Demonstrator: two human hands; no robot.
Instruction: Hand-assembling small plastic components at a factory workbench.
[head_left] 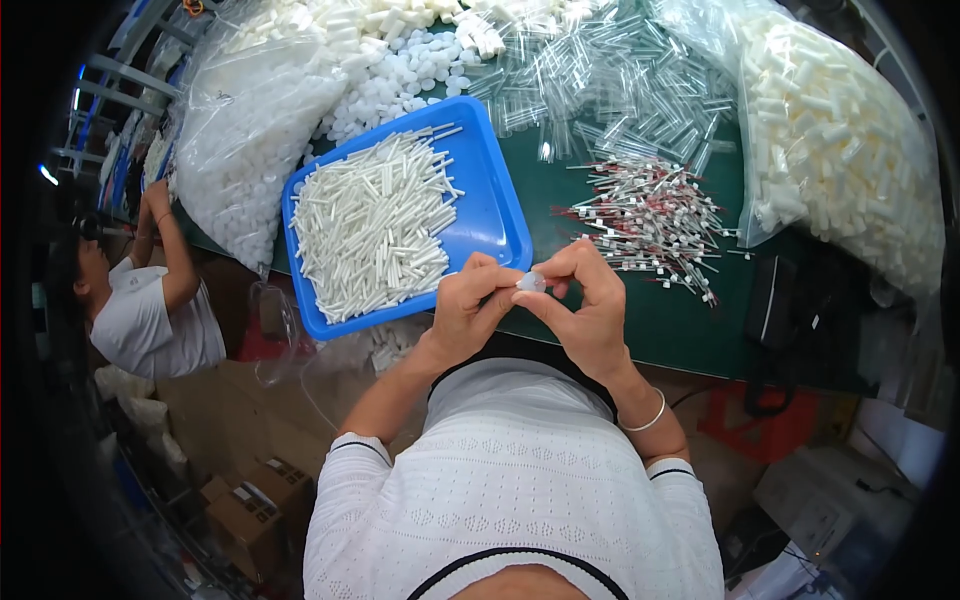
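Just in front of my body, my two hands meet at the table's near edge. A small round translucent white cap (532,282) is pinched between the thumb and fingers of my right hand (592,305). Close against its left side are the closed fingertips of my left hand (468,307); what they grip is mostly hidden. The blue tray (492,222) lies beside my left hand, with a heap of short white sticks (375,225) in it. Beyond my right hand is a pile of small white connectors with red wires (650,215).
Clear plastic tubes (600,75) are heaped at the back. White caps (400,80) lie beyond the tray, beside a clear bag of caps (240,150). A bag of cream foam pieces (840,130) stands right, above a black box (775,300). Another person (155,310) sits far left.
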